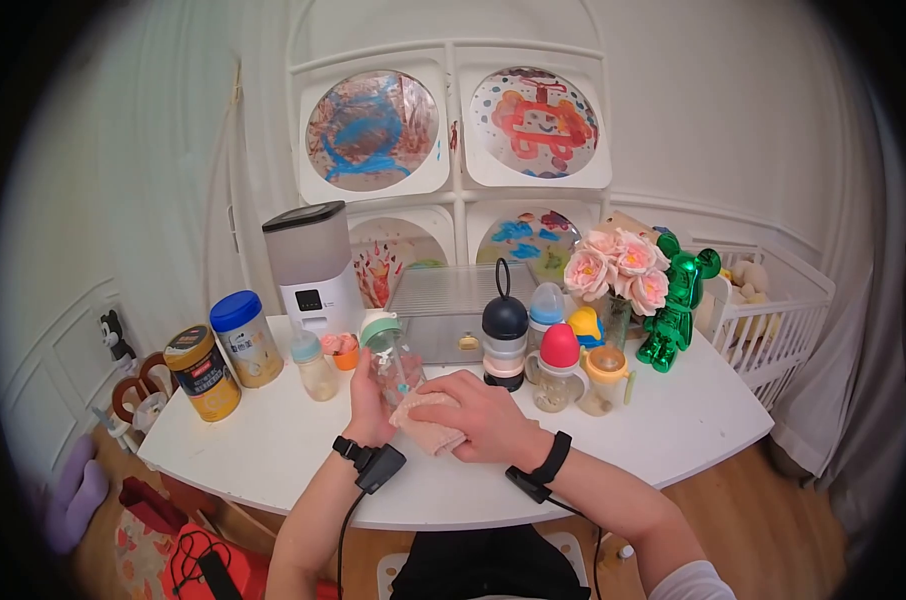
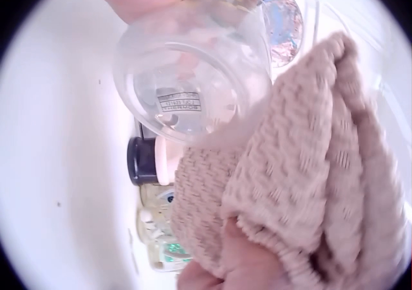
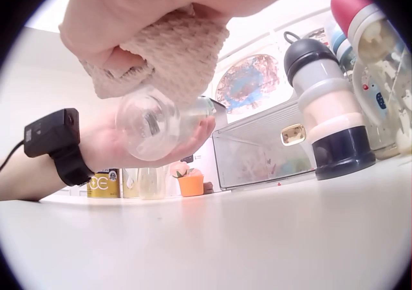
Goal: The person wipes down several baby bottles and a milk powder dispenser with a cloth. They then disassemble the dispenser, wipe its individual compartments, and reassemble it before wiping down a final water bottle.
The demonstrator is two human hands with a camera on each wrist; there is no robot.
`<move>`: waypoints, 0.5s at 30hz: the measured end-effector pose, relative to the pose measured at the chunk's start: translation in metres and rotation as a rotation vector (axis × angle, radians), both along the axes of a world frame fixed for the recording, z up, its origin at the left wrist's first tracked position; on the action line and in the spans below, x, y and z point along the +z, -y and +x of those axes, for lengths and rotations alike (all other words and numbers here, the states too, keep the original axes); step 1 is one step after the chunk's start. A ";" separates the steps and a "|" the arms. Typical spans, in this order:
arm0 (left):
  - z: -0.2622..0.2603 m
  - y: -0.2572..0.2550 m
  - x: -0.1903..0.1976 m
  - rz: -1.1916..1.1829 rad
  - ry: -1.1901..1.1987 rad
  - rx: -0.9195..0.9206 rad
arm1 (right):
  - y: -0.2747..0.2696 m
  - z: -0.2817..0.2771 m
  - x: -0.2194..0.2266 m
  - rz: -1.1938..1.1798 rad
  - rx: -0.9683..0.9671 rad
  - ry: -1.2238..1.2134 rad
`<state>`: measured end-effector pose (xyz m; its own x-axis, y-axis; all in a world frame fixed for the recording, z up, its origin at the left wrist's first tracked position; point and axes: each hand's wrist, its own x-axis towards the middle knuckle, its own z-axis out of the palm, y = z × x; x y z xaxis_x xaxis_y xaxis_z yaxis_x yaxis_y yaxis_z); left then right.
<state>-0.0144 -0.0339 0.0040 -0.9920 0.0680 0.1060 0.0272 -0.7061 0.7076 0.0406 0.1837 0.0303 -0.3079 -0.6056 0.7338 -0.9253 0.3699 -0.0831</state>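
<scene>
My left hand [image 1: 370, 410] grips a clear bottle [image 1: 398, 365] with a pale green top, tilted above the table. Its round base faces the left wrist camera and bears a small printed label. A pinkish-beige textured cloth [image 2: 283, 168] is bunched in my right hand [image 1: 498, 418], fingers curled round its folds. In the right wrist view the cloth [image 3: 170, 55] lies against the side of the bottle [image 3: 151, 126] close to its base. The palm of the left hand is partly hidden behind the bottle.
On the white table [image 1: 303, 470] stand two formula cans [image 1: 205, 375], a small baby bottle [image 1: 315, 370] and an orange flower pot [image 1: 346, 355] at left. A stacked container [image 1: 504, 345], several baby bottles [image 1: 557, 370], a flower vase and a green bear figure [image 1: 678, 310] stand at right. Behind is a translucent box [image 1: 438, 315].
</scene>
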 end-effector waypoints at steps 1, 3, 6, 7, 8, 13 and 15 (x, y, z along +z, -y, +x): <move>-0.003 0.002 -0.002 0.001 0.000 0.000 | 0.000 0.000 0.001 -0.014 0.026 -0.045; -0.008 0.005 -0.007 0.079 0.094 -0.048 | -0.002 0.004 0.005 0.009 0.046 -0.061; -0.015 0.013 -0.012 0.108 0.098 -0.084 | -0.001 0.004 0.005 0.034 0.063 -0.097; -0.014 0.013 -0.011 0.108 0.099 -0.084 | 0.000 0.003 0.005 0.036 0.060 -0.120; -0.013 0.013 -0.009 0.026 0.073 -0.072 | 0.001 0.004 0.005 0.036 0.059 -0.120; -0.005 0.006 -0.001 0.032 0.080 0.032 | 0.005 0.003 0.002 0.035 -0.147 -0.193; -0.005 0.007 -0.002 0.099 0.051 0.020 | 0.003 0.005 0.003 0.023 -0.161 -0.168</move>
<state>-0.0194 -0.0411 0.0023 -0.9974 0.0397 0.0609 0.0080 -0.7724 0.6351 0.0451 0.1806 0.0329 -0.2769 -0.5752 0.7697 -0.8542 0.5142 0.0771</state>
